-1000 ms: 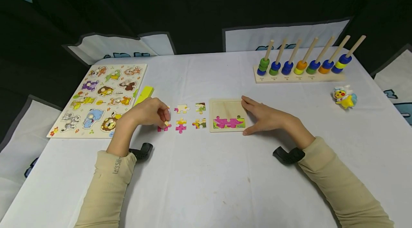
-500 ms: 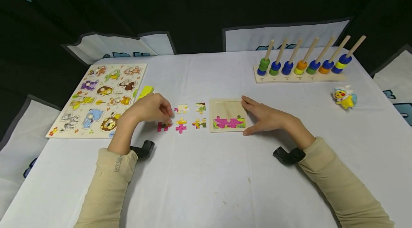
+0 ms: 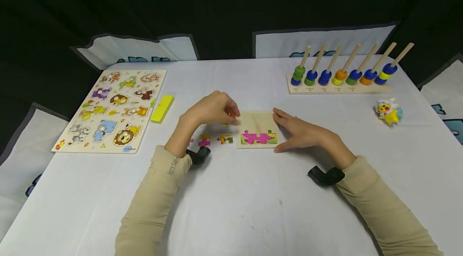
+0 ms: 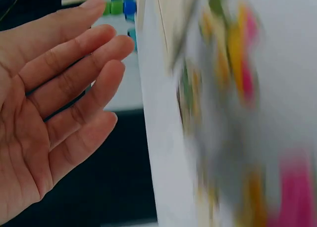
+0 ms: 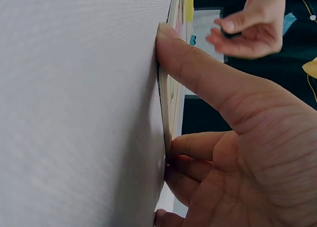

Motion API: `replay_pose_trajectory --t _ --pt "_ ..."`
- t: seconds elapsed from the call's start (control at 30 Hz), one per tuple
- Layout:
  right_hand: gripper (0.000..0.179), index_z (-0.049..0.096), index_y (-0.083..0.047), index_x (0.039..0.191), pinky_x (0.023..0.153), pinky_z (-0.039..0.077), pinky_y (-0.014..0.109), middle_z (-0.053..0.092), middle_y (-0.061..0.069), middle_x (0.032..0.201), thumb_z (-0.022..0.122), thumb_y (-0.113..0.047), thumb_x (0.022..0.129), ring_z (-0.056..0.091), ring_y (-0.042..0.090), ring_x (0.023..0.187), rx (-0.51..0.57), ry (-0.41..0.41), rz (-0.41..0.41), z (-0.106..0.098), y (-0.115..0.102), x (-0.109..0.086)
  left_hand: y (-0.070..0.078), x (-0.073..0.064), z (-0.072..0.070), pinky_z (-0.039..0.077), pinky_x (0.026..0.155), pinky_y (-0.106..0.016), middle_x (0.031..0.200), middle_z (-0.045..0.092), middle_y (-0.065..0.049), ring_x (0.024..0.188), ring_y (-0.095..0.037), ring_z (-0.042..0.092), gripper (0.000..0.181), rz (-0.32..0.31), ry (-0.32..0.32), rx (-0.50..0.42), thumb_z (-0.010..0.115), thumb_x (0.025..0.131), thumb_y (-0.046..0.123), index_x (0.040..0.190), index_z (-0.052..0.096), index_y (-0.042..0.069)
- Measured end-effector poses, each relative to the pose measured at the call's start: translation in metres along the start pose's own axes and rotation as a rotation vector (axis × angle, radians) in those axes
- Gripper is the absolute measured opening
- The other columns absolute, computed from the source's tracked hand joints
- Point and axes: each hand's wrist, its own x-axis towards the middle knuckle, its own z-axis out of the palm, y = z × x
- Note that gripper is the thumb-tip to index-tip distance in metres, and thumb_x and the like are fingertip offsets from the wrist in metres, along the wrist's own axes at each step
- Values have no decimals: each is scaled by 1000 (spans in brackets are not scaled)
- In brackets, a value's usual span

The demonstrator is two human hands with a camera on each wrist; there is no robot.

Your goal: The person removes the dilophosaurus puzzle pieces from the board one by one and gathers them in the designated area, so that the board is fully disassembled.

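In the head view a shallow wooden puzzle tray [image 3: 253,121] lies flat, with joined magenta jigsaw pieces [image 3: 258,138] along its near side. My right hand [image 3: 303,130] holds the tray's right side, thumb at the near corner and fingers at the far one; the right wrist view shows the thumb [image 5: 171,44] against its edge. Over the tray's left edge hovers my left hand [image 3: 217,109], fingers loosely bent. Its palm and fingertips show nothing held in the left wrist view. Loose jigsaw pieces, among them a magenta one [image 3: 204,140] and a yellow-green one [image 3: 225,138], lie below, partly hidden by this hand.
A yellow block [image 3: 162,109] lies beside an animal peg-puzzle board [image 3: 119,121] on the left. At the back right stands a wooden rack [image 3: 336,90] of upright pegs with coloured beads. A small yellow toy figure [image 3: 388,112] is at the right.
My left hand has moved right from the left-hand jigsaw pieces to the tray's left edge, uncovering the yellow block. The right hand stays on the tray.
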Motion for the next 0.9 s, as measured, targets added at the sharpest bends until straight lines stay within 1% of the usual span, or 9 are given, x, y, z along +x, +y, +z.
replay_pose_trajectory --t 0.13,0.27,0.33,0.4,0.5,0.57,0.67,0.77,0.9 --pt "104 16 6 150 114 8 62 2 19 161 77 -38 78 6 39 148 -1 -7 3 0 0 2 18 19 11 48 75 -29 87 71 1 83 -14 60 18 41 -39 -14 75 83 23 96 74 11" --pt "104 15 6 150 114 7 63 1 20 161 77 -39 78 6 40 148 6 -9 -6 -1 0 3 34 35 23 50 77 -27 89 71 2 84 -12 63 20 87 -78 -13 75 82 21 99 74 11" --pt "104 14 6 150 113 6 65 1 20 161 76 -39 79 6 40 148 15 -9 -16 -1 1 3 41 41 30 50 76 -26 89 71 3 82 -10 63 21 97 -92 6 77 81 22 99 74 11" --pt "104 14 4 151 112 6 66 1 21 161 76 -39 79 6 41 147 23 -8 -29 0 1 2 46 46 37 49 75 -25 88 70 4 82 -8 62 23 100 -107 49 79 78 25 98 74 13" --pt "102 16 1 152 111 6 68 1 21 160 75 -39 80 7 42 147 26 -7 -42 1 2 2 53 50 46 49 72 -26 85 69 6 80 -7 60 23 102 -124 120 83 74 26 94 74 17" --pt "100 18 0 152 110 8 69 2 22 160 75 -40 80 8 43 147 21 -1 -49 0 3 1 57 51 49 48 72 -26 84 68 6 80 -7 59 21 110 -136 144 83 74 24 91 73 18" --pt "99 20 0 151 109 8 70 3 23 160 76 -39 80 8 44 146 24 9 -56 -1 4 -1 60 51 52 48 72 -26 83 67 6 80 -8 59 16 114 -142 134 82 75 19 87 72 17" --pt "98 20 -1 152 110 7 70 2 23 160 75 -38 80 8 44 146 34 9 -60 -2 4 -2 60 51 53 47 72 -25 86 66 4 82 -10 58 16 101 -148 114 81 76 17 88 71 16" --pt "101 16 1 152 110 7 69 1 23 160 75 -39 80 7 44 146 36 -3 -59 -2 3 -2 60 49 54 46 75 -24 92 63 3 88 -11 55 25 42 -165 104 81 77 19 97 67 14"
